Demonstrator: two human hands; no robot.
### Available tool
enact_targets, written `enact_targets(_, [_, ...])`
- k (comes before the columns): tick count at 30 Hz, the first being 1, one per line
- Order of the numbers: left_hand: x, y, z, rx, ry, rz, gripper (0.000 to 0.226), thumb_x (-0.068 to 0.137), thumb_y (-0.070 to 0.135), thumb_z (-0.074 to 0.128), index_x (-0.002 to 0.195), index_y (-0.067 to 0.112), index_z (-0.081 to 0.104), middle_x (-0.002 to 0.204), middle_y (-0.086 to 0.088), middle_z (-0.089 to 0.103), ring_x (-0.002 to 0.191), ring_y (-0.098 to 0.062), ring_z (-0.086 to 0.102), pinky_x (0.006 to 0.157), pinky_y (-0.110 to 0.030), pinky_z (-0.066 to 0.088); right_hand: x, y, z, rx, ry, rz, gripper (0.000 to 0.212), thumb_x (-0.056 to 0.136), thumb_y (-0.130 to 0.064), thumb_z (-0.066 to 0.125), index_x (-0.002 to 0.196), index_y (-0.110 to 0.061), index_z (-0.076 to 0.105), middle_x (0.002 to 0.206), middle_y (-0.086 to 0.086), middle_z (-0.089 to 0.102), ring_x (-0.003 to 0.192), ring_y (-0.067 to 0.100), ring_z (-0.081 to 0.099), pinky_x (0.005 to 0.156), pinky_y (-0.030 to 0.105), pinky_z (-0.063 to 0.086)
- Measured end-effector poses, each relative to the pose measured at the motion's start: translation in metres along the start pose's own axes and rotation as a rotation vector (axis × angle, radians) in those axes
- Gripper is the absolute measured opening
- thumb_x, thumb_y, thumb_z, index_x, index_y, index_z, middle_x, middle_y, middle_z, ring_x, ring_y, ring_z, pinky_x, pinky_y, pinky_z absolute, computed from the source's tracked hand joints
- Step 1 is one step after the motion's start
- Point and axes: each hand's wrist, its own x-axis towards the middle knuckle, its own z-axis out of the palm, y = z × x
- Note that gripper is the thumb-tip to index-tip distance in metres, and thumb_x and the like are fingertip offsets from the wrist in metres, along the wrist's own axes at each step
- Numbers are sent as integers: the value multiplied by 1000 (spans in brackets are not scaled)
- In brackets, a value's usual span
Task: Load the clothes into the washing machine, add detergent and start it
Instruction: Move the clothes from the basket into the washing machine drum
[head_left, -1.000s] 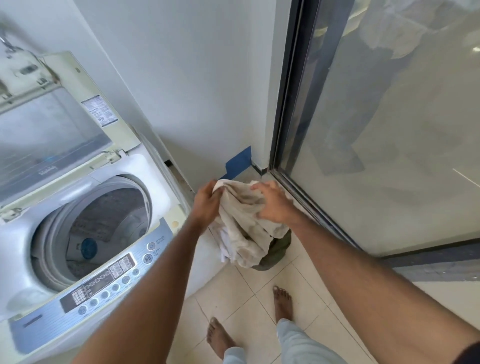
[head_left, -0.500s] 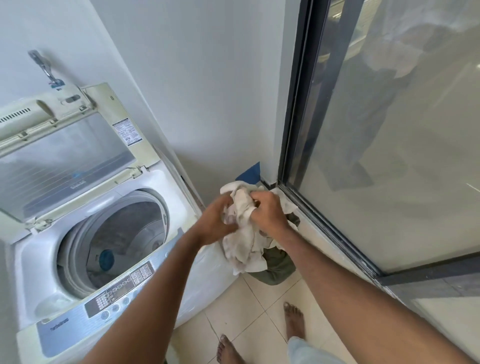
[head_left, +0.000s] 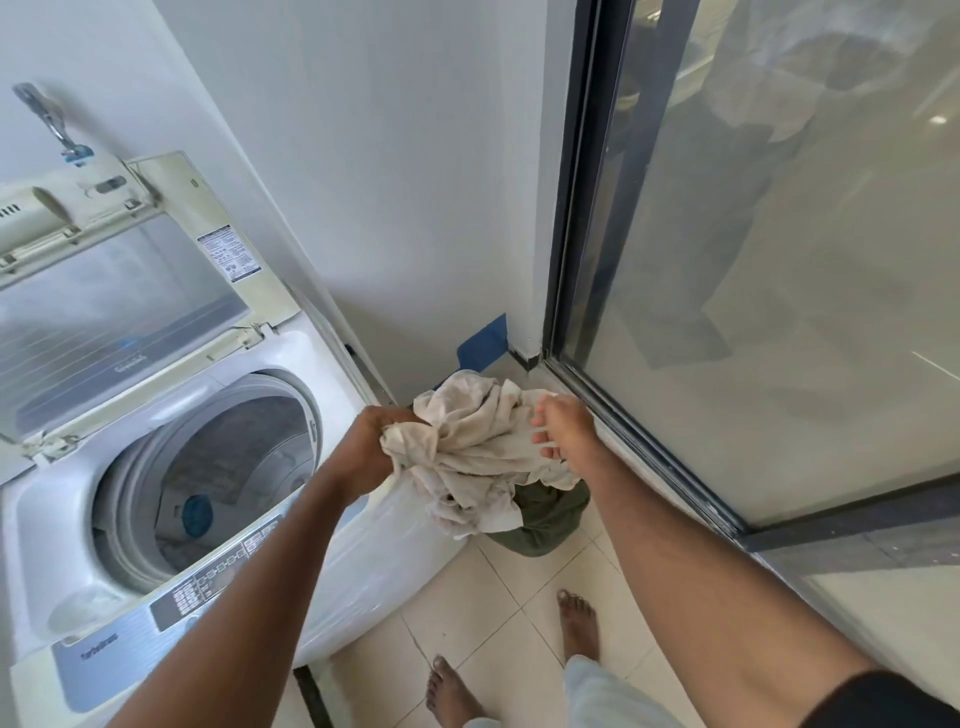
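- While the crumpled cream cotton cloth (head_left: 470, 441) hangs in the air between both hands, it is just above the dark green fabric laundry bag (head_left: 545, 522) that stands on the tiled floor (head_left: 483, 613), beside the right front corner of the white top-loading washing machine (head_left: 332, 358).
- The left hand (head_left: 382, 441) grips the left end of the cloth with curled fingers.
- The right hand (head_left: 563, 431) touches the right side of the cloth with straight, spread fingers; it does not pinch it.
- The hinged lid (head_left: 119, 291) stands open and the steel drum (head_left: 244, 467) is free to receive clothes.
- I judge the task to be near its beginning: this cloth is not yet loaded, and detergent and the start button on the grey control panel (head_left: 171, 597) are still left.
- The bottom of the drum is mostly in shadow, so I cannot tell if clothes lie there.
- The cloth hides the inside of the bag, and no detergent is in view.
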Motion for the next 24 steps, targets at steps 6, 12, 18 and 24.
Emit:
enact_targets(6, [-11,0,-3,-6,-74,-40,26,70,-21,72,91,-6,77,88,-24,74,83,-22,67,71,-45,57,13,-2,55,70,-197,166,38,98,-36,58,131,-26,41,120,11,65,88,23,67,71,37,50])
enact_targets(12, [-23,-6,8,143,-139,-21,32,72,-10,81,96,13,81,93,9,78,91,-10,74,80,-23,59,25,-5,72,91,-15,214,32,92,-15,67,120,0,66,116,15,71,95,25,66,82,32,55])
enact_targets(18, [-4,-29,14,334,10,-208,54,72,-16,53,89,31,72,92,11,72,90,-14,68,71,-16,49,15,-32,51,824,-92,237,42,84,-8,51,125,1,58,137,17,57,126,38,53,114,49,41])
enact_targets(24, [18,-26,25,-111,-307,-456,89,68,6,73,141,30,28,129,-7,54,119,-28,56,92,-42,57,-37,-60,69,716,-541,158,20,65,-8,45,69,-7,65,83,14,61,81,32,59,81,42,49])
